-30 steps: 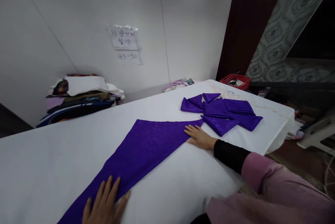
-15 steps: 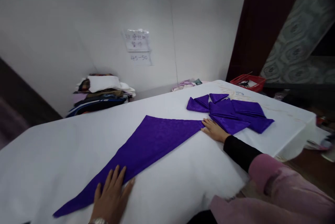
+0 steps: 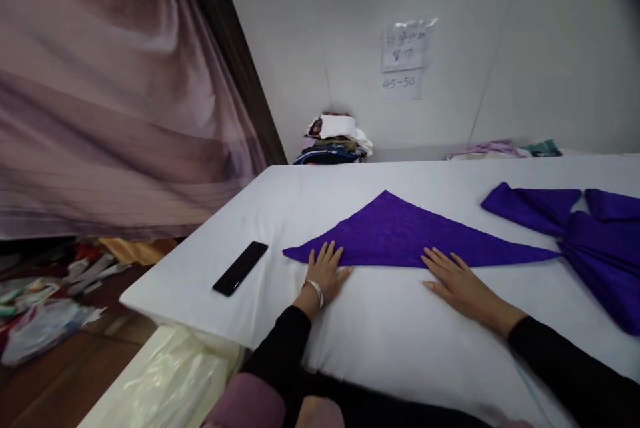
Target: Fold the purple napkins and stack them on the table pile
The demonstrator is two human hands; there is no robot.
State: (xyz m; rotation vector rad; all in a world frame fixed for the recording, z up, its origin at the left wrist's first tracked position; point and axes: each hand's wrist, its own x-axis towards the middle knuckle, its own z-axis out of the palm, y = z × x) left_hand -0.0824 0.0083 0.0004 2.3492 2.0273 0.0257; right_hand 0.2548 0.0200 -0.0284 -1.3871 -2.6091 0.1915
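Note:
A purple cloth triangle (image 3: 385,231) lies flat on the white-covered table (image 3: 380,321), its long straight side toward me and its peak pointing at the wall. My left hand (image 3: 324,273), with a silver bracelet at the wrist, rests fingers spread on the near edge by the left end. Fingers stretched out, my right hand (image 3: 457,285) touches the same edge right of the middle. At the right, folded purple cloth pieces (image 3: 605,258) lie where the triangle's right tip ends; the picture's edge cuts them off.
A black phone (image 3: 241,269) lies on the table's left part. Behind the table are a stack of folded clothes (image 3: 334,141) and a pale wall with a paper sign (image 3: 406,48). A pinkish curtain (image 3: 115,95) hangs at left. Plastic bags (image 3: 50,325) lie on the floor.
The view has swung left, bringing in the phone and curtain. My right hand has left the triangle's right tip and now lies nearer its middle. Both hands stay open on the cloth.

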